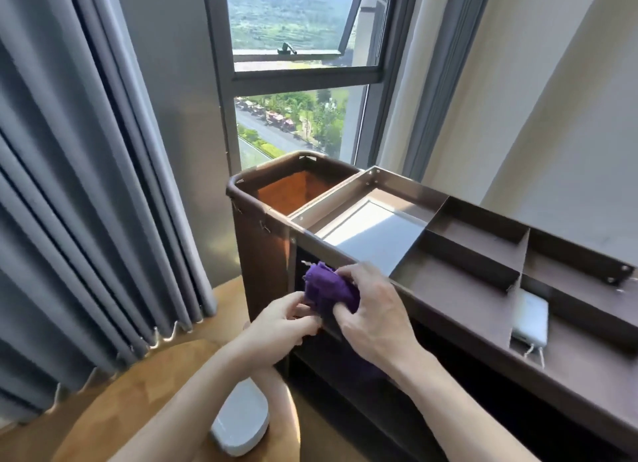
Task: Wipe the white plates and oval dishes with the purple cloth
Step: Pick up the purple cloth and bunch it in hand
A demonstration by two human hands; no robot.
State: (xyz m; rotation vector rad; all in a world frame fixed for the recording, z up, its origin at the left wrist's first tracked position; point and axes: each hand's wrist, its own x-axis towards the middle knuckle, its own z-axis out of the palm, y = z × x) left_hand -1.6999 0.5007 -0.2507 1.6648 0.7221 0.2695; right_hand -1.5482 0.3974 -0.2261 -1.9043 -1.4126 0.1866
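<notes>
both hands are meeting close together in front of the person, bunching up the purple cloth (329, 290) between them. the right hand (376, 311) is wrapping its thumb and fingers round the right side of the wad, and the left hand (279, 327) is curling its fingers in at the cloth's lower left edge, seeming to be pinching it there. the cloth is sitting raised in the grip, just in front of the near rail of a brown cart (459, 309) that is stretching away to the right of the hands. a stack of white dishes (241, 423) is lying below the left forearm, nearer the person than either hand, on a round wooden table (138, 392); neither hand is touching it. beyond the right hand, the cart's top tray is dividing into several compartments, and a white power bank (530, 320) is resting in one of them, well to the right of the right hand. a brown hamper (259, 244) is hanging on the cart's end just past the hands, grey curtains (86, 185) are falling to the left of the left hand, and a window (293, 81) is standing far ahead.
</notes>
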